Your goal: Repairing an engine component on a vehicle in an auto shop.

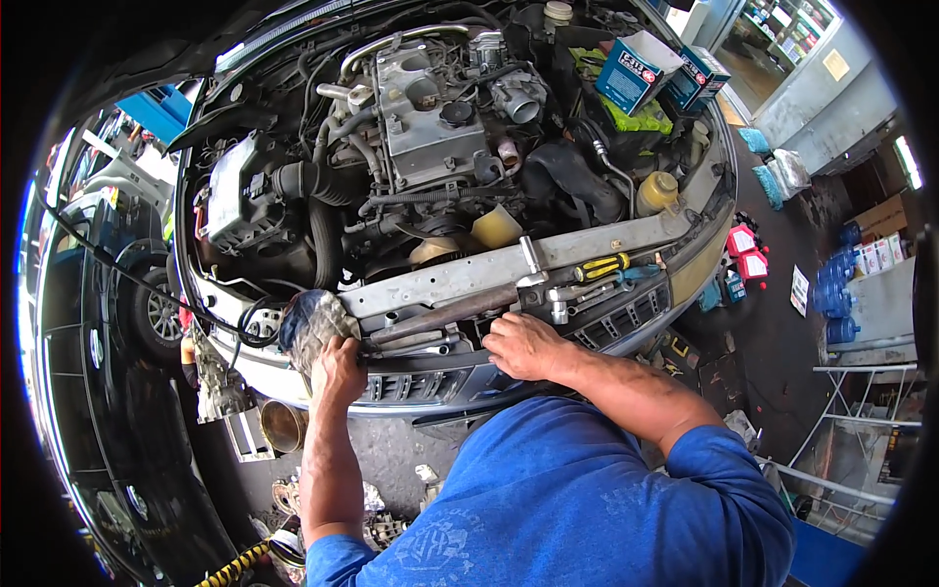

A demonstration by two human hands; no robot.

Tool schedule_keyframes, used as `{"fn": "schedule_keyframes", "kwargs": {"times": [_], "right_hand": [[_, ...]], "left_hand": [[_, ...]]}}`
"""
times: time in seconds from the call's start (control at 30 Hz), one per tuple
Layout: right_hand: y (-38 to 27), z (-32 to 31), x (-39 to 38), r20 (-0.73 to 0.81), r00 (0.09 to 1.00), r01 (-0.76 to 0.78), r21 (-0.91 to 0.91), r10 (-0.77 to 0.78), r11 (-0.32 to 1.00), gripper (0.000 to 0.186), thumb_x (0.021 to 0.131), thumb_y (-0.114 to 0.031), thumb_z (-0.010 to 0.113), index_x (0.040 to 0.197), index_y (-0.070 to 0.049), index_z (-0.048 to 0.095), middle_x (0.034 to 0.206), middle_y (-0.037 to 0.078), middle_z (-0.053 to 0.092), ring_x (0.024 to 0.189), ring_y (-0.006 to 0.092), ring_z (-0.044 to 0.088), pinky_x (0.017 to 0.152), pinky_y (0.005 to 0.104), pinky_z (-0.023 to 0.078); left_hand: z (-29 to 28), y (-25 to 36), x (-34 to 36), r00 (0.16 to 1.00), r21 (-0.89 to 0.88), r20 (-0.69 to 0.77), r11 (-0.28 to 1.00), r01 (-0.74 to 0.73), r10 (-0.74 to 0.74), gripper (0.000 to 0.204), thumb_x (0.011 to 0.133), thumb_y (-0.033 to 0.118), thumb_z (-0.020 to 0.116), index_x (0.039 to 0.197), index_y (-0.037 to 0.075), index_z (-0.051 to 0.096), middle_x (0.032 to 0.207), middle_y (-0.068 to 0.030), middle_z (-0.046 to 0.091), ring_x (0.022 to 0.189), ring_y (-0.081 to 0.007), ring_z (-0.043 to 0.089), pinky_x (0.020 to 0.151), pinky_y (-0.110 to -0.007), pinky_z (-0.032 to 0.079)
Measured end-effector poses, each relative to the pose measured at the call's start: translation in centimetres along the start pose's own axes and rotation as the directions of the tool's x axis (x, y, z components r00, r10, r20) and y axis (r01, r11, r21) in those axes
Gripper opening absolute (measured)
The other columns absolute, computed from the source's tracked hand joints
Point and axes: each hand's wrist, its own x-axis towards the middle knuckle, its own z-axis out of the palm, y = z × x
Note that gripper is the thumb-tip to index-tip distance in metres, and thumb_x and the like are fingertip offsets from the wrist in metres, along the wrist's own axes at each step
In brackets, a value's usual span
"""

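Observation:
My left hand (337, 370) is closed on a dirty grey and dark-blue rag (321, 331) at the left end of the car's front crossmember (430, 281). My right hand (523, 345) rests at the front edge of the grille with its fingers curled in; what they grip, if anything, is hidden. Between the hands lie several wrenches (421, 345) and a long rusty bar (455, 310). Beyond my right hand are a chrome socket tool (530, 259), another socket (559, 310), a yellow-and-black screwdriver (602, 266) and a blue-handled tool (641, 274).
Ahead is the open engine bay, with the engine (425, 127) and a yellow-capped reservoir (657, 192). Blue boxes (636, 73) stand at its far right. A black car (117, 391) is on the left; metal parts (381, 519) lie on the floor below.

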Motion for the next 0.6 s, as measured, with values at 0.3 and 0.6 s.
{"fn": "schedule_keyframes", "kwargs": {"times": [0.3,0.6], "right_hand": [[-0.6,1.0,0.7,-0.042,0.997,-0.063,0.021,0.064,0.998,0.02,0.079,-0.022,0.07,0.089,-0.007,0.061,0.092,0.01,0.058,0.087,0.0292,0.06,0.079,0.0409,0.051],[-1.2,0.4,1.3,-0.094,0.993,-0.07,0.033,0.073,0.997,0.02,0.077,-0.02,0.071,0.084,-0.006,0.058,0.088,0.013,0.056,0.085,0.0324,0.058,0.074,0.0429,0.051]], "left_hand": [[-0.1,-0.6,0.0,0.999,0.001,0.036,1.0,-0.021,0.021,0.019,0.074,0.01,0.067,0.091,0.004,0.061,0.095,-0.0168,0.059,0.096,-0.0378,0.06,0.081,-0.047,0.05],[0.7,-1.2,-0.1,0.998,-0.128,-0.038,0.99,-0.057,0.052,0.016,0.072,0.01,0.068,0.085,0.004,0.061,0.09,-0.0164,0.063,0.094,-0.0369,0.061,0.081,-0.045,0.051]]}}
